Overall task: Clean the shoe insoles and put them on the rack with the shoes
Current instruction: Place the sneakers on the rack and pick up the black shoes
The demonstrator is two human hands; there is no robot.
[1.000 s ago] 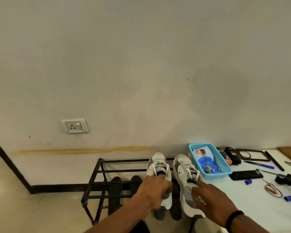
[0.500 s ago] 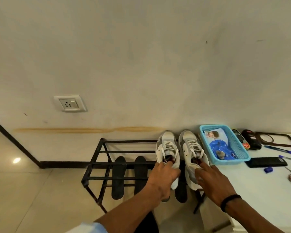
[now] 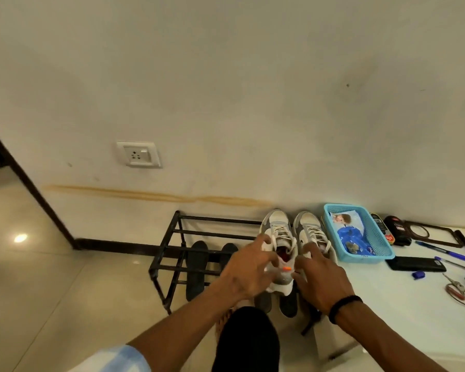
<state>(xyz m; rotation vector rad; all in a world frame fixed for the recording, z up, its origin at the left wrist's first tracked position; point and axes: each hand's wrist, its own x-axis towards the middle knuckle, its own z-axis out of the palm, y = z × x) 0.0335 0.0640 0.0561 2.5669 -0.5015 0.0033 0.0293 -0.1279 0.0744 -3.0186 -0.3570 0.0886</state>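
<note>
Two dark insoles (image 3: 198, 267) lay on the black rack (image 3: 172, 253). The left hand (image 3: 249, 275) gripped the left shoe (image 3: 278, 232) atop it; the right hand (image 3: 321, 280), fingers spread, rested on the right shoe (image 3: 310, 232). Basket (image 3: 387, 253) packaging's print was illegible.

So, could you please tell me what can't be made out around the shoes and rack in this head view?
- Heel of the left shoe: covered by both hands, left hand and right hand.
- Whether the fingers grip or just touch: motion blur.
- Insoles on the rack: front ends hidden by the person's knee.
</note>
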